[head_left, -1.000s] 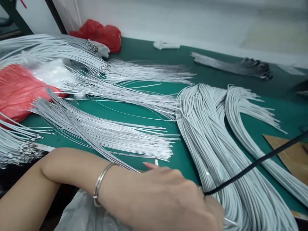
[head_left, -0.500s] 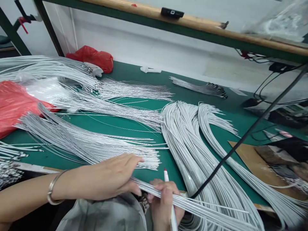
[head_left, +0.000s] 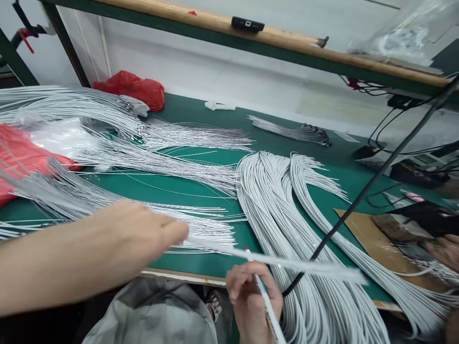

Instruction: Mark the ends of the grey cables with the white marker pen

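My left hand [head_left: 143, 231] is closed around a bundle of thin white cables [head_left: 287, 262], blurred by motion, whose end sticks out to the right above my other hand. My right hand [head_left: 253, 298] grips a white pen [head_left: 268, 308] with a red tip pointing up and away from me; the fingers curl round its barrel. The cable bundle passes over the pen's tip area, and I cannot tell whether they touch. Behind my left hand, a pile of loose silvery cables [head_left: 211, 229] lies on the green table [head_left: 172, 186].
Thick bundles of grey-white cable [head_left: 279, 205] bend over the front edge. A black rod [head_left: 344, 217] slants across the right side. Red plastic bags [head_left: 136, 88] lie at left, cardboard [head_left: 358, 229] at right. Another person's hand [head_left: 446, 251] shows at far right.
My left hand has lifted and moved left with the cable bundle, which has come out of my right hand's fingers. My right hand keeps the pen, slightly turned.
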A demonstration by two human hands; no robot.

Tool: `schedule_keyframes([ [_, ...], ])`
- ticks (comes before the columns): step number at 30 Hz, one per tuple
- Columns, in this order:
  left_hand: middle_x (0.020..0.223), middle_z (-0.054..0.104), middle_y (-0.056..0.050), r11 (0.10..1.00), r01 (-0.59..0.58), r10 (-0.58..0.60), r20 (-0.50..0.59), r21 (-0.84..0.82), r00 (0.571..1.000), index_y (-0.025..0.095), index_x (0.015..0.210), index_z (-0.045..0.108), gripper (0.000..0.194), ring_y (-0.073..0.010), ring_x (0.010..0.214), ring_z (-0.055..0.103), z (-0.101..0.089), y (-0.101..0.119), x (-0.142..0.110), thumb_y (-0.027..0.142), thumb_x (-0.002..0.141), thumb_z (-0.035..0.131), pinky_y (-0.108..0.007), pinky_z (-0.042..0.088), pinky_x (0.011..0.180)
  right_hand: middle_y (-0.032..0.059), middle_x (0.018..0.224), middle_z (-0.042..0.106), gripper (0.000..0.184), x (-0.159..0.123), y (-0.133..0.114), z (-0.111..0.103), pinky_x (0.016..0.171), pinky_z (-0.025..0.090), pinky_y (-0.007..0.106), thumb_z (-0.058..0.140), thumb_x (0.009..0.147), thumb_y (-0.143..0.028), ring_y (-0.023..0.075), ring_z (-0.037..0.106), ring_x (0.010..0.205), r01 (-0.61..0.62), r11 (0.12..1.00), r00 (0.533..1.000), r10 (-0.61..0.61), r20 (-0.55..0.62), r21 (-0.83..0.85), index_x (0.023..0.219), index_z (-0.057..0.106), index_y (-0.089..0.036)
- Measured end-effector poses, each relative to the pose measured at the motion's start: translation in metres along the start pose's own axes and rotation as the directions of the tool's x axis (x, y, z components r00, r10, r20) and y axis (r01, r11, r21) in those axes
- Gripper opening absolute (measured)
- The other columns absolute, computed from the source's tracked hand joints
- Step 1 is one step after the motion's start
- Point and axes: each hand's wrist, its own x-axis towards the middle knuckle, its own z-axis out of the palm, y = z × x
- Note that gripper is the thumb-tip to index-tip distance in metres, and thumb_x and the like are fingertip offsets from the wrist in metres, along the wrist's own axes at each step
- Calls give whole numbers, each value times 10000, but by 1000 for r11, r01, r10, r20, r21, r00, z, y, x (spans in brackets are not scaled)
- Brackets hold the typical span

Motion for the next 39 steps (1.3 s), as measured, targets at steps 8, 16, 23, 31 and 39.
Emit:
schedule_keyframes([
  [8,920,643,-45,875,140,-108,-95,463,990,174,1026,563,266,-156,731,517,-31,-102,96,108,840,384,-226,244,587,-31,480,522,150,-8,24,-31,414,368,203,527,866,-318,103,471,423,-111,981,994,113,2,-161,858,593,-183],
  [16,885,616,-122,912,202,-153,-161,357,975,134,888,603,243,-225,829,549,46,-204,149,218,895,375,-283,383,709,-46,439,485,242,8,35,-45,409,309,189,570,840,-395,81,411,411,-148,979,960,108,-257,-142,757,586,-168],
  [23,952,580,-135,922,226,-154,-235,315,960,114,985,609,324,-254,928,509,75,-213,153,299,921,350,-354,403,824,-50,437,472,217,16,45,-60,405,318,190,566,850,-358,82,426,401,-51,991,967,17,-254,-126,744,583,-169],
  [31,906,621,-106,956,85,-36,-173,282,984,121,892,622,306,-228,905,537,113,-127,184,305,941,382,-337,403,826,-48,444,476,183,17,50,-63,418,332,188,566,856,-308,75,425,414,-16,998,964,-1,-267,-61,746,597,-165],
  [39,853,670,-98,991,25,-24,-14,133,1000,124,855,645,194,-207,800,603,135,-102,212,232,882,486,-278,422,676,-52,445,468,167,15,47,-64,424,328,185,574,851,-286,70,424,419,2,999,964,-13,-266,-44,734,594,-168],
])
